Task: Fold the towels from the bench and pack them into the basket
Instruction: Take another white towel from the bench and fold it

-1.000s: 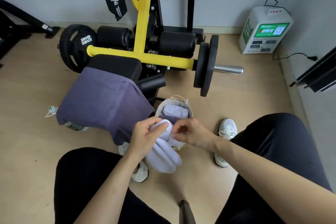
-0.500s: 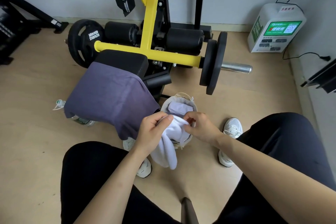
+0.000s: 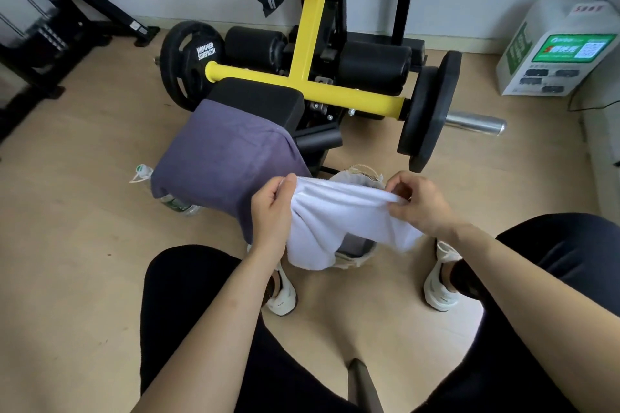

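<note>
Both hands hold one white towel (image 3: pixel 342 214) stretched between them directly above the basket (image 3: pixel 361 172). To the basket's left, the left hand (image 3: pixel 271 208) has its fingers curled round the towel's upper edge. To the basket's right, the right hand (image 3: pixel 416 201) pinches the same edge between thumb and fingertips. Cloth sags in a shallow curve between the two grips and hangs in loose folds over most of the basket's mouth, so only the back rim and a strip of the front rim show. A purple towel (image 3: pixel 228 164) lies draped over the bench pad (image 3: pixel 258 100), left of the basket and just behind the left hand, not yet folded.

By its look the white towel is light, soft and limp, with no stiffness of its own, so it likely keeps a shape only where it is held or laid flat. Corners and the hemmed edge seem the best places to grip; a hold in the middle would probably bunch it. Such cloth should not slip from a pinch, and nothing about it is fragile. As I judge it, the main risk is a fold falling open on the way down into the narrow basket.
</note>
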